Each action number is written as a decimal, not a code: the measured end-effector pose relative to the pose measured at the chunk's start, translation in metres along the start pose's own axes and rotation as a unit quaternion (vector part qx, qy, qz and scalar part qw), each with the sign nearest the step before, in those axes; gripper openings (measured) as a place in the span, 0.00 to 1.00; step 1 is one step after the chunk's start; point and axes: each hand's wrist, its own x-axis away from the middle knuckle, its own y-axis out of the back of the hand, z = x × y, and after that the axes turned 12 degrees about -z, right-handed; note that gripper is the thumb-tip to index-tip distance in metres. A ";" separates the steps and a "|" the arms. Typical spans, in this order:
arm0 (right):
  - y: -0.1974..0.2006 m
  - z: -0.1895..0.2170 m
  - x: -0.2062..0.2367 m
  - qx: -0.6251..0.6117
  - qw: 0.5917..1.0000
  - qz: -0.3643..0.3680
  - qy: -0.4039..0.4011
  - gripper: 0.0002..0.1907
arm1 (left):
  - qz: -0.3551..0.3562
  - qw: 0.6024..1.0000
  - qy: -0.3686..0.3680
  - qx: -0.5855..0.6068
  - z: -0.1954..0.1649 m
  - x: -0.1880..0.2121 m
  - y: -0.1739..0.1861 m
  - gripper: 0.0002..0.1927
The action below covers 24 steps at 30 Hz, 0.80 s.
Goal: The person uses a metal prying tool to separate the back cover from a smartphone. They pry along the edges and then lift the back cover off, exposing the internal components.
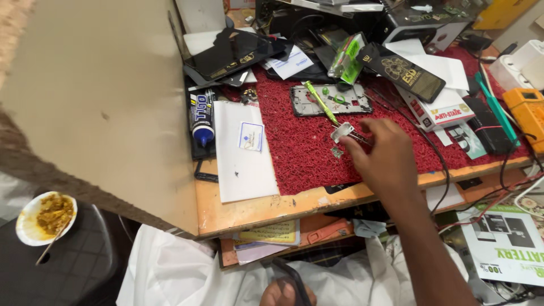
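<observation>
Small silvery-white metal bracket, pinched at its lower end between thumb and fingertips of right hand, raised just over red looped-pile mat near middle of table. Judged light, thin, stiff and sharp-edged, apt to bend or spring away if squeezed hard; best taken by its long edges with fingertips or tweezers, not by its flat face. Right grip pressed together on that bracket; left hand low at 6 o'clock, curled round dark slim object, only partly in view, so grip there cannot be judged for certain. At 12 o'clock from bracket, grey rectangular phone frame lying flat, crossed by yellow-green slim tool. At 9 o'clock, white rectangular card sheet with small blue-printed square label, and beside it blue-capped white glue tube on dark packet. At 1 o'clock, black glossy pouch with gold emblem, tilted, over white flat box with red print. At 3 o'clock, orange boxy meter at table's edge. At 4 o'clock, lower down, white printed leaflet with green lettering. Far at 8 o'clock, white round plate of yellow food on dark stool.
</observation>
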 end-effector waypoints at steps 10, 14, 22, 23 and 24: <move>0.036 0.060 0.002 -0.269 0.952 -0.009 -0.145 0.08 | 0.008 0.998 -0.001 0.062 -0.029 -0.004 -0.011 0.28; 0.079 0.063 0.080 -0.411 0.888 0.047 -0.202 0.10 | -0.008 0.999 0.021 0.050 -0.045 0.012 -0.012 0.23; 0.077 -0.160 0.253 -0.340 0.735 0.509 -0.294 0.14 | 0.020 0.945 0.108 -0.309 -0.037 0.046 0.013 0.19; 0.083 -0.171 0.271 -0.329 0.755 0.516 -0.235 0.13 | 0.033 0.938 0.108 -0.329 -0.035 0.050 0.015 0.19; 0.087 -0.178 0.283 -0.331 0.783 0.503 -0.158 0.13 | 0.043 0.934 0.099 -0.341 -0.035 0.055 0.018 0.19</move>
